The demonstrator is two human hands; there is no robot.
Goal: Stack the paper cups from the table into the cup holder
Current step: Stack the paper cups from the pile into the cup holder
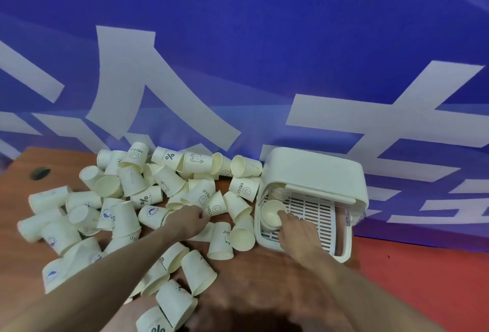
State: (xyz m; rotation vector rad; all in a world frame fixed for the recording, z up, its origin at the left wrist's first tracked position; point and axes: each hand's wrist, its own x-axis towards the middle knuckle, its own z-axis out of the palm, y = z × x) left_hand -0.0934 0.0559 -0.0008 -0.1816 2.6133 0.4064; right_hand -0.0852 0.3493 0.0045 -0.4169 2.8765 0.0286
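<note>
Head view: cups piled on the bench, holder at right.
Your left hand (189,222) reaches among the loose paper cups (132,191), grip unclear; your right hand (296,231), fingers straight, presses the stack (272,216) inside the cup holder (312,173). Light, crushable: take each by its wall.

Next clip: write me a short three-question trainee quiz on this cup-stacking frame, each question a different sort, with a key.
1. True or false: the cup holder lies at the right end of the table.
2. Which hand reaches into the loose cups? A) left hand B) right hand
3. Fill in: the right hand's fingers touch the ___ of the stacked cups inside the holder.

Key
1. True.
2. A; the left hand is among the loose cups, its fingers at a HELLO cup.
3. Rim; the fingers rest at the mouth of the topmost cup.
</note>
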